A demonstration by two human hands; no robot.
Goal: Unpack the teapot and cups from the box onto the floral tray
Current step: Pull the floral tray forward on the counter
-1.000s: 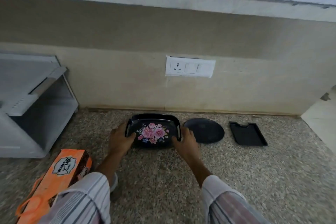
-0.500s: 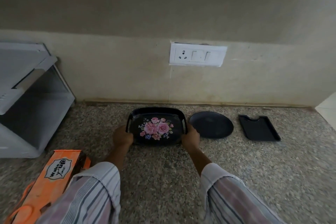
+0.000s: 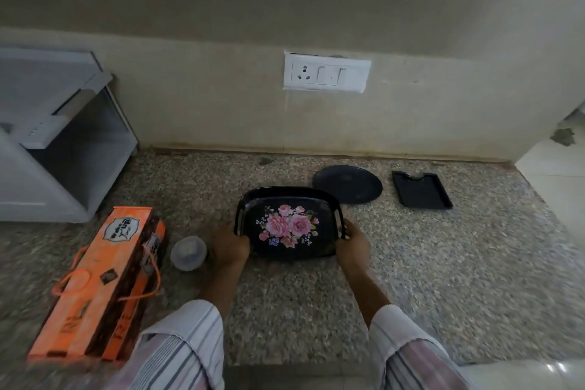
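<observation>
The black floral tray [image 3: 326,199] with pink roses sits at the middle of the speckled stone counter. My left hand [image 3: 229,245] grips its left handle edge and my right hand [image 3: 353,244] grips its right handle edge. An orange gift box [image 3: 95,285] with cord handles lies closed at the front left. No teapot or cup shows outside the box.
A small round translucent container [image 3: 188,253] stands between the box and my left hand. A round black plate [image 3: 348,188] and a small black rectangular tray [image 3: 421,189] lie behind the floral tray to the right. A grey shelf unit [image 3: 63,142] stands at left. A wall socket [image 3: 327,75] is above.
Both hands have drawn the floral tray toward me, away from the wall. The view has tilted down, so the box and the small container now show more fully.
</observation>
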